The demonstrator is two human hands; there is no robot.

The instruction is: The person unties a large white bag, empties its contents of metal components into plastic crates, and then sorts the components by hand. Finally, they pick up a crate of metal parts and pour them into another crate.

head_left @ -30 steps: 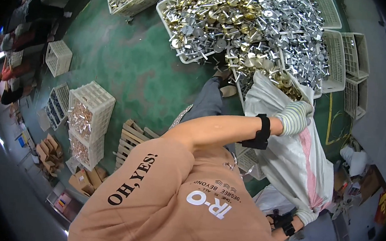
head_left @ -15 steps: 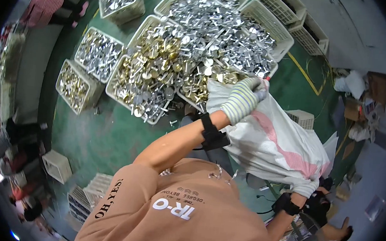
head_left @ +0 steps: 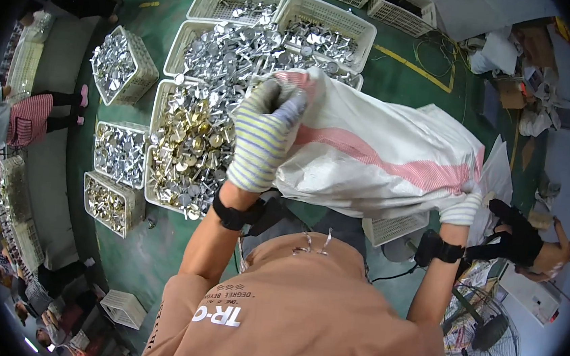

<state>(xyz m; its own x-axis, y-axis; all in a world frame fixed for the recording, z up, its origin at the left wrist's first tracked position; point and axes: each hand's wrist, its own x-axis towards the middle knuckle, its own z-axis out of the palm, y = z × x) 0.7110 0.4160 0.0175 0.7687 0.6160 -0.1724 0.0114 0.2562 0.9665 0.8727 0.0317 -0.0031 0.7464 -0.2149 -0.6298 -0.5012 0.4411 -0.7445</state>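
Sack (head_left: 375, 159) lies crosswise between left hand (head_left: 263, 135) and right hand (head_left: 462, 208).

You see bright, even overhead light, glare on the heaped silver metal parts (head_left: 256, 46), fisheye bending and dark corners.

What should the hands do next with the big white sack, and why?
Probably lift the right hand a little, tipping the sack further. The left hand grips its end over the heaped metal parts, and the sack lies nearly level and looks full.
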